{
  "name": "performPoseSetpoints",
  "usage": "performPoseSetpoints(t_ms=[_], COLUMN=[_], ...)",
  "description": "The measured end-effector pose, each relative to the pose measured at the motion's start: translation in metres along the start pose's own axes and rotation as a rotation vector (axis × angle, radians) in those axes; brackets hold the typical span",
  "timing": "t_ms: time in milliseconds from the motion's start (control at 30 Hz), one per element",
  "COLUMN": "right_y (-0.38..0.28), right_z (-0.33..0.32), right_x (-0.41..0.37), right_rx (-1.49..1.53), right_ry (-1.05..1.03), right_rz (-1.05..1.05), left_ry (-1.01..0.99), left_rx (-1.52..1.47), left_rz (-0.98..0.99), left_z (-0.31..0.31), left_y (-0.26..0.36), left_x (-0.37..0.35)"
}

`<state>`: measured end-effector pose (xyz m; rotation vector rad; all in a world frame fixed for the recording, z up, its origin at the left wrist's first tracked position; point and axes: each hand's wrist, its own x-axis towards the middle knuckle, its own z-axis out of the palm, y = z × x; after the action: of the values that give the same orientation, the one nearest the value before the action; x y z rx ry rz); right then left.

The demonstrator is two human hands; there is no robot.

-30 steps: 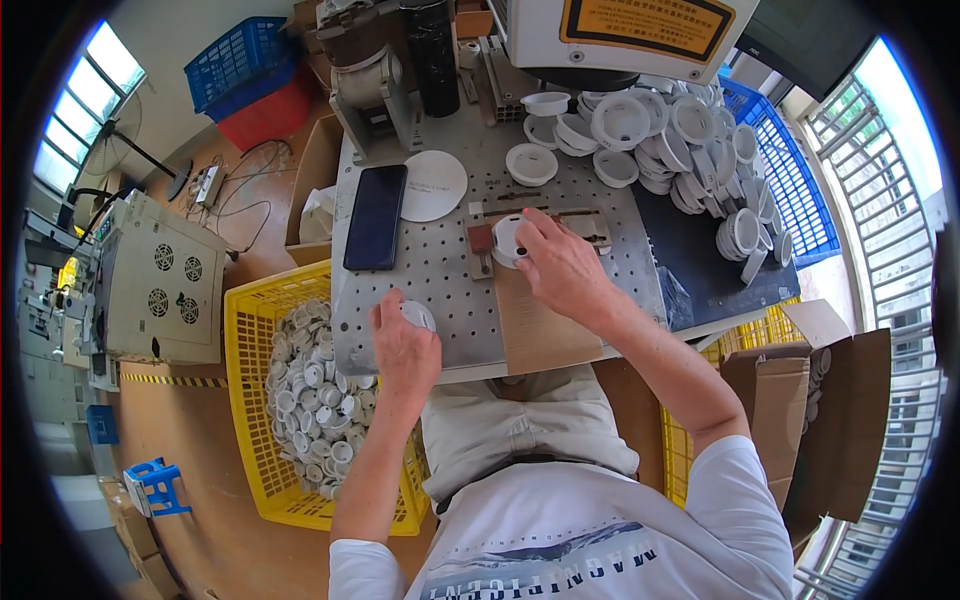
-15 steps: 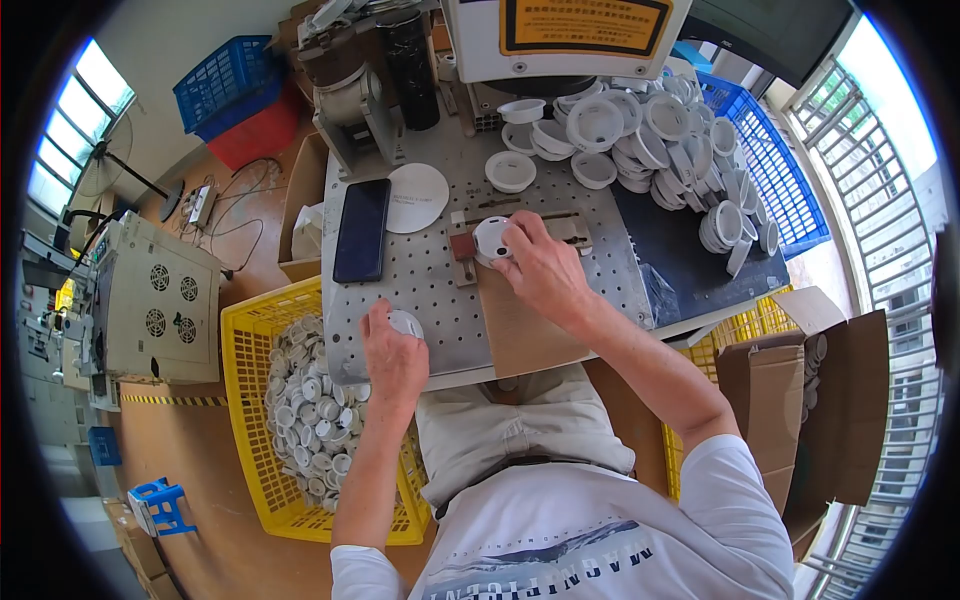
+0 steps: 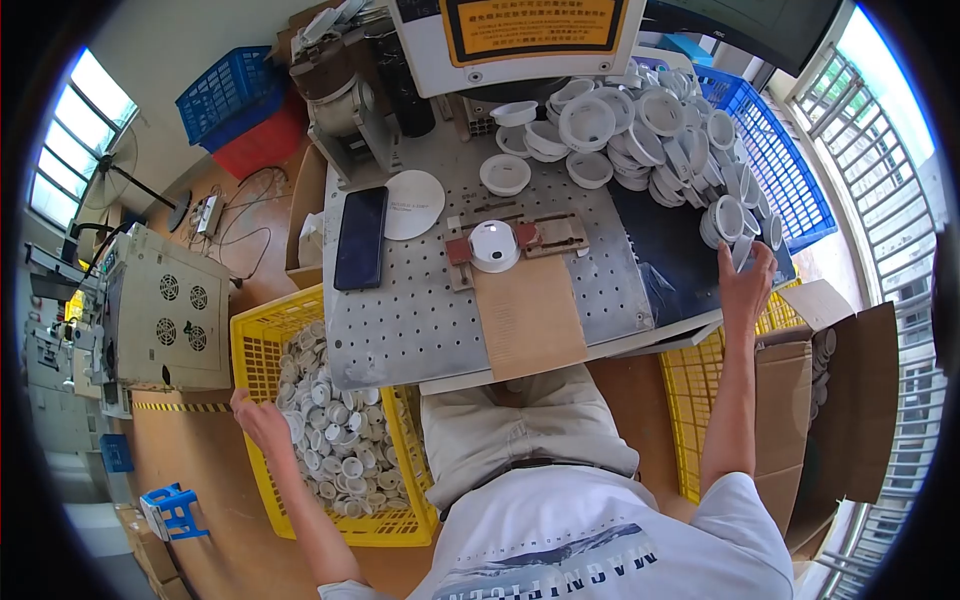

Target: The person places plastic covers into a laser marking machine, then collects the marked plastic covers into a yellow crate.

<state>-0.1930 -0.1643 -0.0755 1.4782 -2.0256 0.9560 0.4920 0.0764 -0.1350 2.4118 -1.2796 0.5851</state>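
Observation:
My right hand is at the right edge of the worktable, its fingers closed on a white round plastic cap beside the heap of similar caps. My left hand is over the left side of the yellow basket, fingers apart. A white cap lies close by its palm side, and I cannot make out whether they touch. On the table, another white cap with small dark holes sits in a clamp fixture between reddish pads; neither hand touches it.
A phone and a white disc lie on the perforated metal plate. A strip of cardboard extends from the fixture. Above hangs a white machine head. Cardboard boxes stand at right.
My right hand has left the cap in the fixture and moved right to the heap. My left hand, with a white cap before, has swung left over the yellow basket.

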Motion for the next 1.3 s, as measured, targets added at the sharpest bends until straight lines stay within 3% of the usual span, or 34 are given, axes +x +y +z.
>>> performPoseSetpoints(t_ms=[67,133,300,400,433,533,600,633,700,767,833,867,933,1000,1133,1200,1233,1300], right_y=[0.005,0.013,0.029,0.032,0.027,-0.018,-0.044,-0.058,-0.088,-0.113,-0.135,-0.143,-0.157,-0.169,-0.182,-0.187,-0.188,-0.194], right_z=[0.005,0.013,0.023,0.008,-0.003,-0.045,-0.055,-0.056,-0.046,-0.030,-0.019,-0.012,-0.008,-0.016,-0.039,-0.040,-0.036,-0.027], right_x=[0.001,0.001,0.000,-0.004,-0.005,-0.012,-0.021,-0.025,-0.036,-0.047,-0.058,-0.061,-0.065,-0.064,-0.049,-0.046,-0.048,-0.054], right_rx=[0.013,0.034,0.117,0.152,0.145,0.611,1.080,1.243,1.392,1.458,1.511,1.459,1.406,0.928,0.861,0.845,0.838,0.730], right_ry=[-0.133,-0.171,-0.221,-0.169,-0.159,-0.322,-0.677,-0.839,-1.032,-1.207,-1.299,-1.355,-1.421,-0.929,-0.939,-1.042,-1.043,-1.046], right_rz=[0.076,0.093,0.148,0.088,0.086,0.178,0.449,0.540,0.723,0.731,0.738,0.654,0.560,-0.057,-0.303,-0.588,-0.587,-0.777], left_ry=[0.014,-0.084,-0.112,-0.183,-0.177,-0.304,-0.410,-0.352,-0.390,-0.424,-0.209,-0.214,-0.145,-0.146,-0.143,-0.174,-0.200,-0.192], left_rx=[-0.300,-0.351,-0.561,-0.449,-0.461,-0.261,-0.259,-0.306,-0.296,-0.274,-0.336,-0.325,-0.278,-0.278,-0.309,-0.319,-0.323,-0.337], left_rz=[-0.112,0.078,0.599,0.807,0.810,0.907,0.973,1.004,1.058,1.095,0.983,0.972,0.729,0.686,0.587,0.560,0.535,0.532], left_z=[-0.016,-0.021,-0.015,0.004,0.010,0.013,0.008,0.019,-0.005,-0.013,-0.009,-0.002,0.015,0.003,0.002,-0.002,-0.003,-0.002], left_y=[0.074,0.136,0.307,0.384,0.396,0.421,0.413,0.407,0.389,0.366,0.328,0.307,0.268,0.249,0.244,0.248,0.250,0.251], left_x=[0.035,0.056,0.066,0.050,0.044,0.025,0.010,-0.006,-0.024,-0.029,-0.023,-0.019,-0.011,-0.005,-0.007,-0.007,-0.007,-0.008])
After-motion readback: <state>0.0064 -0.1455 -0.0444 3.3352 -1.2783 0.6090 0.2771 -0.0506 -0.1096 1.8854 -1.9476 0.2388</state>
